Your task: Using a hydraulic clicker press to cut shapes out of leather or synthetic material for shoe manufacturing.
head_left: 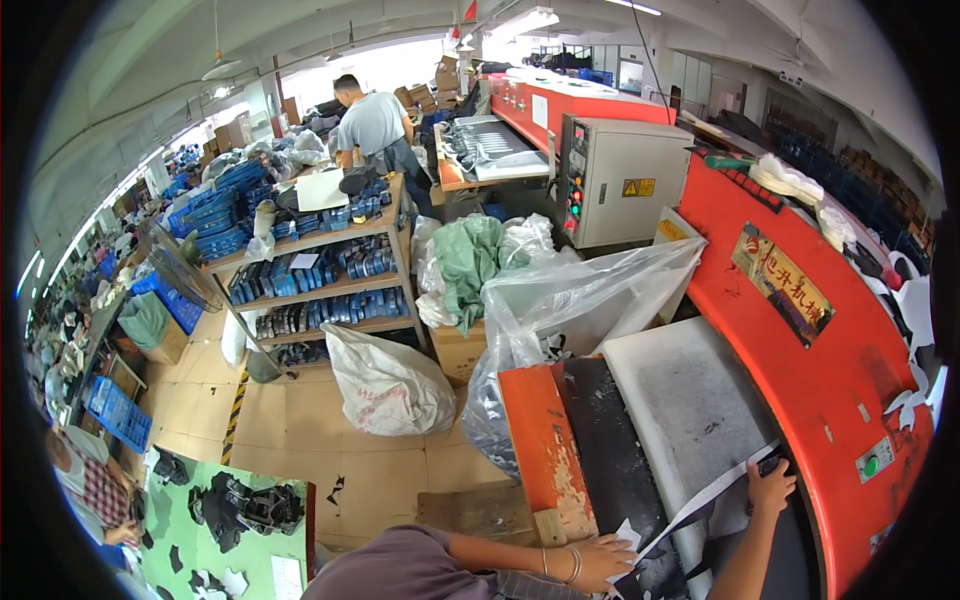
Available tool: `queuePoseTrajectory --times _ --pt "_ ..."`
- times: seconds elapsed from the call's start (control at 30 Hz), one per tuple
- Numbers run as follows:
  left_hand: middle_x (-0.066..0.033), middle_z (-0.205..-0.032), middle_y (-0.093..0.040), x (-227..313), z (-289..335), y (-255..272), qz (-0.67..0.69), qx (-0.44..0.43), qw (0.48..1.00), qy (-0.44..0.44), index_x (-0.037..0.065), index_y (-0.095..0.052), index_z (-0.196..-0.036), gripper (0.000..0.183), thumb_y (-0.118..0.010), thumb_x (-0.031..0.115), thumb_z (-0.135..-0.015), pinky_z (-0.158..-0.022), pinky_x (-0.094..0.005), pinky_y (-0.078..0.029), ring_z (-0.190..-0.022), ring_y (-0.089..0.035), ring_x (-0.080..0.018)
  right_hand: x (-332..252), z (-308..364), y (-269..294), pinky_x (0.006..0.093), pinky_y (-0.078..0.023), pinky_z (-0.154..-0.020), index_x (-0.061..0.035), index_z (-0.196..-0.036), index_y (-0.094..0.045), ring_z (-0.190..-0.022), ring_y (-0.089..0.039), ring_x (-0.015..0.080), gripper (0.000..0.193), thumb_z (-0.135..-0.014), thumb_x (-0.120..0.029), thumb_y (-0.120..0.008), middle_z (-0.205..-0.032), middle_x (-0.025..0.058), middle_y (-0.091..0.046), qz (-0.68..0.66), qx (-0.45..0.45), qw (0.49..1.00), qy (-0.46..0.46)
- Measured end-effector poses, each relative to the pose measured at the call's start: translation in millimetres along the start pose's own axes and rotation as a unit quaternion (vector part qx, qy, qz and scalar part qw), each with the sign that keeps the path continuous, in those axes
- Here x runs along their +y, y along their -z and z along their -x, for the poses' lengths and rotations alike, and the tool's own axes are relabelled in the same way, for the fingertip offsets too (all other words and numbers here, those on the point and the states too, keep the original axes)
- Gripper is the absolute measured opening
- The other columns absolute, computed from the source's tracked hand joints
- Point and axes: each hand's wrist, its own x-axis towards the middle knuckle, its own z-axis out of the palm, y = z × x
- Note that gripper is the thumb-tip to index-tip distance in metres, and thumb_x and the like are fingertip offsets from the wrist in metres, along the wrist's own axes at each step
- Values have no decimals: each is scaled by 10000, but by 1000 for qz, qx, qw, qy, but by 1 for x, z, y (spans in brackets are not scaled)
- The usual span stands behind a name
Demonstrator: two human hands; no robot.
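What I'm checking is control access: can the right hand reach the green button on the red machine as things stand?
Likely yes: the green button faces outward on the red machine, right of the right hand, with nothing visible between. That hand seems busy at a dark object, though.

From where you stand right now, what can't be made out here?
All in the head view:
Palm of the left hand: hidden beneath the back of that hand.
Full shape of the small dark object at the right hand: partly covered by that hand.
Contents of the white woven sack: hidden by its sides.
Green flat-topped table: cut off by the lower edge.
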Motion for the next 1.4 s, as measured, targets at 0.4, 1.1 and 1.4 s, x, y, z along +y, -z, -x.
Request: queuePoseTrajectory --times 0.4,1.1,1.4 --pt "-185 -1459 -347 9 28 29 99 -213 964 124 12 -403 -1373 623 -576 354 -882 -1156 -450 -156 -1406 -224 -338 -22 46 5 574 -417 -906 -129 -1209 -451 -1213 -398 390 626 -674 -337 -700 -1297 204 -431 -40 104 993 27" --pt "-60 -1138 -576 -79 -62 18 616 -104 745 234 -7 -423 -1281 672 -787 261 -783 -845 -277 -503 -1021 -564 -133 29 198 -56 375 -347 -1004 -49 -954 -707 -1195 -413 281 309 -775 -301 -707 -1240 150 -452 -618 -284 732 44" --pt "-72 -798 -640 -77 -51 11 697 -59 613 369 -13 -565 -1077 232 -647 52 -870 -565 -222 -519 -662 -643 -126 49 174 -21 428 -294 -1043 -35 -972 -695 -1224 -380 333 338 -757 -292 -735 -1250 197 -455 -498 -224 812 204"
